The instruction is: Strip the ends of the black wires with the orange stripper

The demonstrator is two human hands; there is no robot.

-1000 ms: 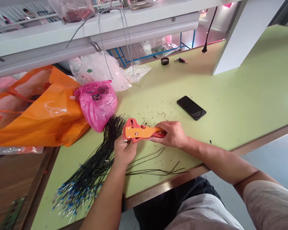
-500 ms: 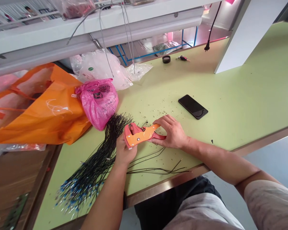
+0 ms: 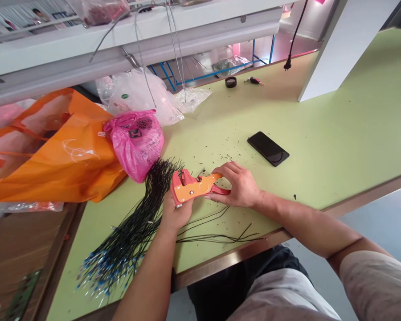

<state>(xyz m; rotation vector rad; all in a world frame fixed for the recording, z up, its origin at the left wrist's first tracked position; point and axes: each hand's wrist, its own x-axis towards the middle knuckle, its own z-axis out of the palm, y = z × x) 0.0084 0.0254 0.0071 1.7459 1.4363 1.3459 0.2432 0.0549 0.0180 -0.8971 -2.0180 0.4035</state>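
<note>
Left grip (image 3: 176, 214) against orange tool (image 3: 198, 187), right grip (image 3: 239, 183) spanning its spread handles (image 3: 222, 191)

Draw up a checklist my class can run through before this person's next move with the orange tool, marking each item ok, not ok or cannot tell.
1. Right hand on the tool: ok, it holds the handles, which stand apart.
2. Left hand steady at the jaws: cannot tell; it is at that end, but what it grips is hidden.
3. Wire between the jaws: cannot tell; too small to make out.
4. All wires together: not ok, a few loose wires lie apart from the bundle.
5. Work area free of scraps: not ok, bits lie scattered beyond the tool.
6. Phone apart from the tool: ok.
</note>
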